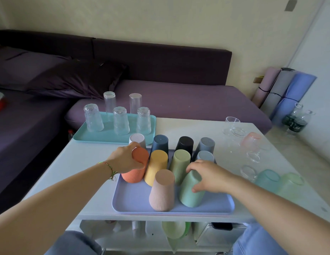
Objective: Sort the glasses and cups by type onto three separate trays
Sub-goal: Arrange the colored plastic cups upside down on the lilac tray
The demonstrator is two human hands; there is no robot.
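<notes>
Left hand [126, 157] clasped around the upper part of the orange cup [134, 174], fingers curled at its base end. Right hand [206, 174] clasped on the green cup [190, 193], fingers over the base, thumb on the side wall.

Both cups upside down on the lilac tray [131, 203], mouth on the tray floor, base up, long axis nearly vertical with a small lean. Orange cup at the tray's left edge, right against the yellow cup [156, 169]. Green cup in the near row, just beside the beige cup [162, 190], also inverted.

Behind them, packed close together: olive cup [180, 161] and pale blue cup [205, 155], then white cup [137, 139], navy cup [160, 143], black cup [185, 144] and grey cup [205, 145], all base up.

Farther back on the table [77, 159], the teal tray [105, 136] with clear tumblers [120, 121] standing inverted. On the table's right part, well apart from both hands, round stemless glasses: clear glass [233, 126], pink glass [251, 139], teal glass [268, 180], pale green glass [291, 183]. Behind the table, a purple sofa [179, 96].
</notes>
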